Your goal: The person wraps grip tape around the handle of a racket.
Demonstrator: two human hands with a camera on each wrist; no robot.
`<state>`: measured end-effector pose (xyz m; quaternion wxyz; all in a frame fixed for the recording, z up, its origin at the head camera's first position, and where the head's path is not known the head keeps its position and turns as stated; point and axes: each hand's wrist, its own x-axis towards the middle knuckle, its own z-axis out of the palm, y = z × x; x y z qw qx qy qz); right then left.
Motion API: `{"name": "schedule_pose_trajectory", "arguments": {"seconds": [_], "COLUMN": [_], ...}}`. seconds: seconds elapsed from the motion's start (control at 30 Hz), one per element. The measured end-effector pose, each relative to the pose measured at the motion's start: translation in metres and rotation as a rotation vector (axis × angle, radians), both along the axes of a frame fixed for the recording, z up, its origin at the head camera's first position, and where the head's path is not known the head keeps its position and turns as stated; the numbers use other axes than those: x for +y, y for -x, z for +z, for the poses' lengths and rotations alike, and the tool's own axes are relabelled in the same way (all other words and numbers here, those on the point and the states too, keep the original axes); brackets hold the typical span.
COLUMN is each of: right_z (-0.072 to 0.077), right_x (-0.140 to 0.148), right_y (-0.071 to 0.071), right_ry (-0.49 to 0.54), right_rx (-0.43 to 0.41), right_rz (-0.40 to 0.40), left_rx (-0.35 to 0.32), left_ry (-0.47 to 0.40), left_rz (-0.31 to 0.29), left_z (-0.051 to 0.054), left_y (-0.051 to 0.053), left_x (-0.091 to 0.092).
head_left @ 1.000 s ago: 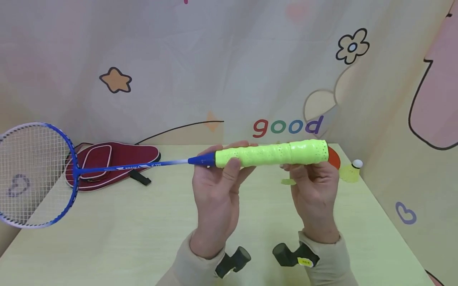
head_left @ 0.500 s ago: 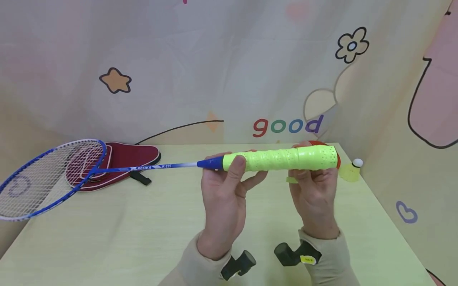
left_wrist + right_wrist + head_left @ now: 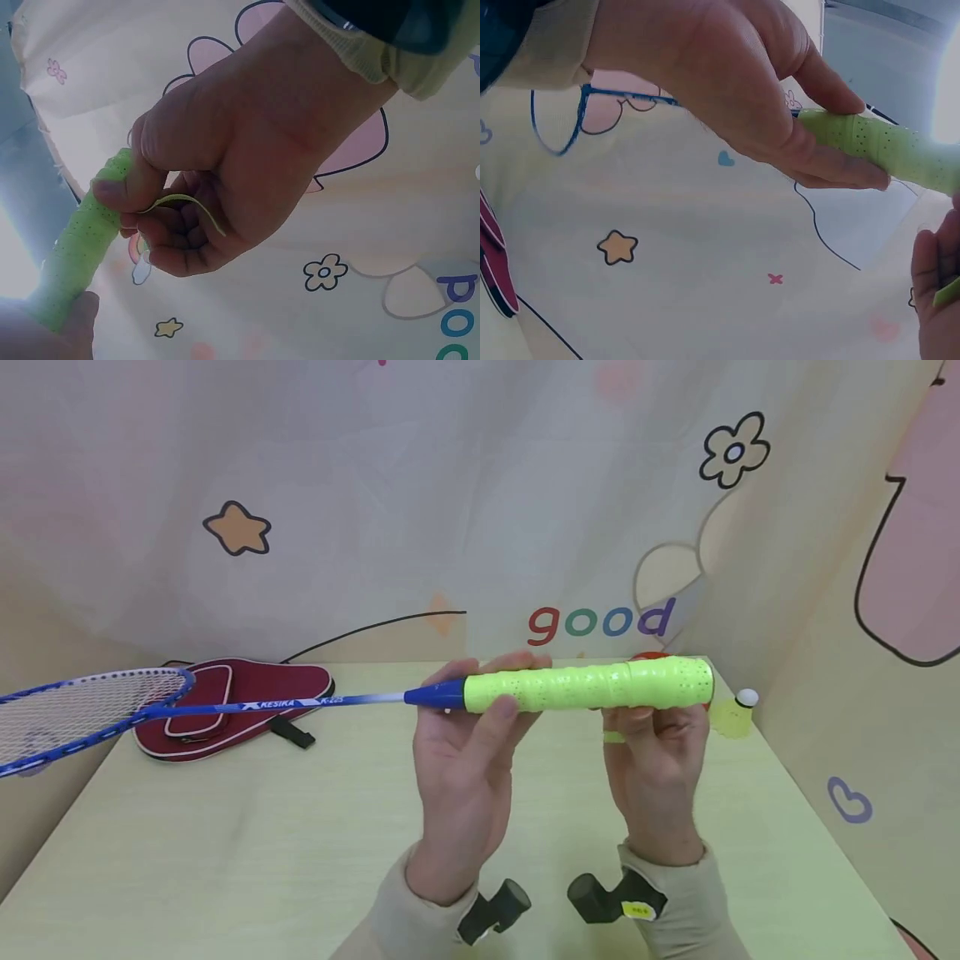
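A blue and white badminton racket (image 3: 277, 704) is held level in front of me, its handle wrapped in bright yellow-green perforated grip tape (image 3: 577, 687). My left hand (image 3: 461, 777) holds the handle beside the blue cone, thumb in front and fingers behind. At the butt end my right hand (image 3: 660, 777) grips the handle from below; some fingertips are hidden behind it. In the left wrist view a thin yellow-green strip (image 3: 184, 198) curls out from between the right hand's fingers. The right wrist view shows the left hand (image 3: 727, 82) around the handle.
A maroon racket bag (image 3: 247, 727) with a black strap (image 3: 291, 732) lies at the table's (image 3: 262, 835) back left. A yellow shuttlecock (image 3: 735, 717) stands at the back right. Behind the handle's end a red thing (image 3: 651, 655) is mostly hidden. A printed curtain stands behind.
The racket has turned about its length, so its head goes from nearly face-on to almost edge-on. The handle has shifted a little to the right, with both hands still on it.
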<state>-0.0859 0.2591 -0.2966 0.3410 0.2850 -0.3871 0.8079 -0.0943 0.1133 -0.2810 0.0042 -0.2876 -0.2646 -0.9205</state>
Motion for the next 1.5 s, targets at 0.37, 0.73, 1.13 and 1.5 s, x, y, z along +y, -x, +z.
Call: {"name": "schedule_pose_trajectory", "arguments": {"seconds": [0.37,0.73,1.13,1.5], "right_z": [-0.0027,-0.0045,-0.0012,-0.0011], "right_x": [0.0064,0.0054,0.0051,0.0049], "right_y": [-0.0017,0.0035,-0.0001,-0.0008], "right_ry": [-0.044,0.017,-0.022,-0.037], "right_rx": [-0.071,-0.006,-0.047,-0.053], "right_rz": [0.040,0.101,0.054,0.065], "left_rx": [-0.053,-0.130,-0.061,-0.125], "left_ry": [-0.030,0.052,0.016,0.023], "left_rz": [0.056,0.081,0.037,0.073], "left_z": [-0.0019,-0.0045,-0.0007,0.0016], "left_y": [-0.0013,0.0000,-0.0006,0.0008], "left_x": [0.0019,0.0059,0.0029,0.0010]}}
